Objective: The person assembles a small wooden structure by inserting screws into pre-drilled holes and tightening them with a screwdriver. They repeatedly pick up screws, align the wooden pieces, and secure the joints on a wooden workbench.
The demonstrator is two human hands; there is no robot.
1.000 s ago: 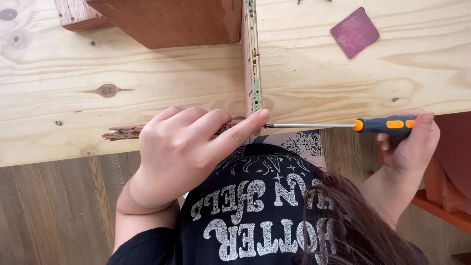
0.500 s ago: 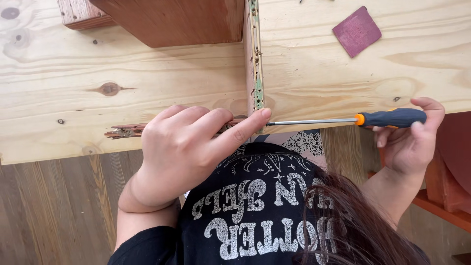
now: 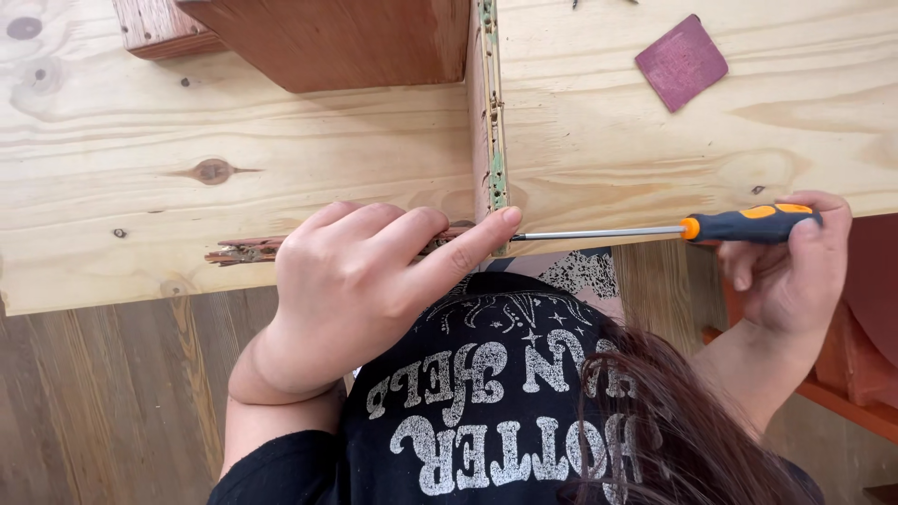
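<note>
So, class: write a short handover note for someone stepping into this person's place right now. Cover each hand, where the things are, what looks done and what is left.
Left hand: rests on the near edge of the pale board, index finger stretched to the foot of the thin upright strip, by the screwdriver tip.
Right hand: grips the screwdriver's black and orange handle; the shaft lies level along the board edge, pointing left at the strip.
Nearby: a red-brown wooden piece behind the strip, a maroon square pad lying unused.
Done: the tip is set at the strip's foot.
Left: whatever the tip is working; the contact is hidden by the finger.
</note>
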